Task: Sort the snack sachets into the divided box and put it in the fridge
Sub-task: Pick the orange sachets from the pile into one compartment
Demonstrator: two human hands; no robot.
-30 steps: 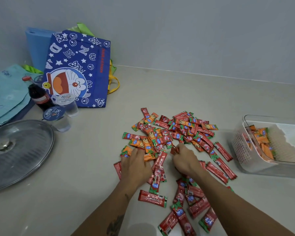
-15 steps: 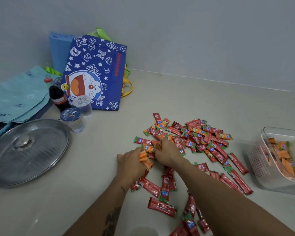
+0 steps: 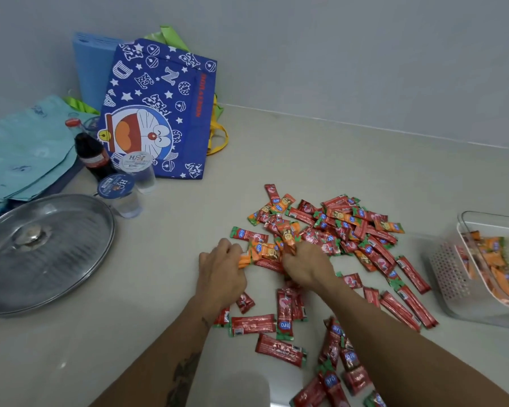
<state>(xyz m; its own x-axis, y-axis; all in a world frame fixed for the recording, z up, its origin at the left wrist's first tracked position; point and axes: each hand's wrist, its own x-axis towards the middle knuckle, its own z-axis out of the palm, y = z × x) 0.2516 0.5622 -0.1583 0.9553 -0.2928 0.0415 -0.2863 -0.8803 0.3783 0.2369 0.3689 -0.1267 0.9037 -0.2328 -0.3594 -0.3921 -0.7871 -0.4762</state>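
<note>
Counter [image 3: 321, 148], pale, carrying a loose heap of sachets [image 3: 335, 227], red and orange mixed, spread from centre toward the near edge; divided box [image 3: 465, 277], clear with a perforated insert, at the far right, one compartment already holding orange sachets [image 3: 500, 259]; left hand [image 3: 221, 268] with its grip clenched on a small bundle of orange sachets [image 3: 256, 254] at the heap's left edge; right hand [image 3: 304, 264] just beside it, grip closed on one orange sachet pinched upright; fridge not in view; risks judged: slippery wrappers may fan out of the crowded left bundle, a red sachet may ride along unnoticed into the orange compartment, and a forearm may sweep red ones off the near edge
</note>
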